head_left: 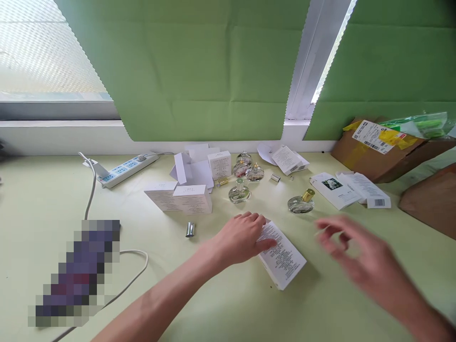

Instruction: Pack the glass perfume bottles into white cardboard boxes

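My left hand [245, 238] is wrapped over the upper end of a white printed perfume box [283, 260], which rests tilted on the table in front of me. The fingers go over its far side and the thumb presses on the printed face. To the right of the box, my right hand [359, 251] hangs above the table, blurred by motion, its fingers curved and apart around nothing. Nearest to it is a glass perfume bottle [300, 205] with a gold cap, lying tilted. Another perfume bottle [240, 194] stands beyond my left hand.
Further back are several perfume bottles [255, 174], white boxes [194, 199] and unfolded cartons [335, 191]. A silver cap [190, 230] lies left of my forearm. At left are a power strip [124, 170], a cable and a pixelated object [76, 275]; cardboard boxes [377, 159] stand at right.
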A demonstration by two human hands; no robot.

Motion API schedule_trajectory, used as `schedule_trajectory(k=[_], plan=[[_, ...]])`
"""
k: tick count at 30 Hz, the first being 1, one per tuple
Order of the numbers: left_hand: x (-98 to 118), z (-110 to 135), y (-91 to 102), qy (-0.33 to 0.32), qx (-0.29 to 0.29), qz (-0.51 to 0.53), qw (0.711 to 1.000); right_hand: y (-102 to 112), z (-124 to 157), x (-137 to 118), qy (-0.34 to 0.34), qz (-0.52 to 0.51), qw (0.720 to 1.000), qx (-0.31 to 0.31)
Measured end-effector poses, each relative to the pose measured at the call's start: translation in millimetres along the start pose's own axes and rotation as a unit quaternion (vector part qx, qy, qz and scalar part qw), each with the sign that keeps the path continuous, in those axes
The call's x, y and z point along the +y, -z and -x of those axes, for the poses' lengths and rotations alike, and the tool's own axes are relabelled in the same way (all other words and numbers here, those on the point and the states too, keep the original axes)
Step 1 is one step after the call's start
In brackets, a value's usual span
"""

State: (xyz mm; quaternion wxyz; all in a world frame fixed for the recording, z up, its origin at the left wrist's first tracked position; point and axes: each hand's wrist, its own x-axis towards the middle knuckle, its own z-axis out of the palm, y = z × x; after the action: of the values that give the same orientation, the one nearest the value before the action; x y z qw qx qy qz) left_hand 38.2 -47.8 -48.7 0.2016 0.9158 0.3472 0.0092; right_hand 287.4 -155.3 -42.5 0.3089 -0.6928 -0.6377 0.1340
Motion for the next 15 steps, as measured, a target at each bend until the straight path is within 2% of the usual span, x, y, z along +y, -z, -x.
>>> schedule_trajectory(k=[2,3,4,7,9,11,15], plan=[[-2.9,-1.9,-3.1,-0.003,-0.015,0.011,1.000,31.2,-31.4,29.3,-0.076,0.033,0.985,0.152],[-4.6,-2.9,-4.0,-0.010,-0.020,0.020,1.000,42.9,-49.1,50.9,-0.116,0.058,0.971,0.200],[-6.5,-3.7,-4.6,-0.019,-0.023,0.034,0.999,51.2,-66.7,75.4,-0.145,0.080,0.963,0.214],[-13.2,-5.3,-6.1,-0.033,-0.020,0.102,0.994,56.8,-107.8,146.8,-0.232,0.124,0.950,0.166],[-17.7,-5.5,-7.3,-0.038,-0.022,0.149,0.988,51.3,-121.9,179.1,-0.271,0.131,0.945,0.128],[-21.3,-5.5,-8.6,-0.047,-0.032,0.184,0.981,46.5,-128.2,197.5,-0.291,0.124,0.944,0.098],[-25.0,-5.8,-10.5,-0.047,-0.045,0.216,0.974,47.9,-135.7,214.9,-0.304,0.109,0.944,0.074]])
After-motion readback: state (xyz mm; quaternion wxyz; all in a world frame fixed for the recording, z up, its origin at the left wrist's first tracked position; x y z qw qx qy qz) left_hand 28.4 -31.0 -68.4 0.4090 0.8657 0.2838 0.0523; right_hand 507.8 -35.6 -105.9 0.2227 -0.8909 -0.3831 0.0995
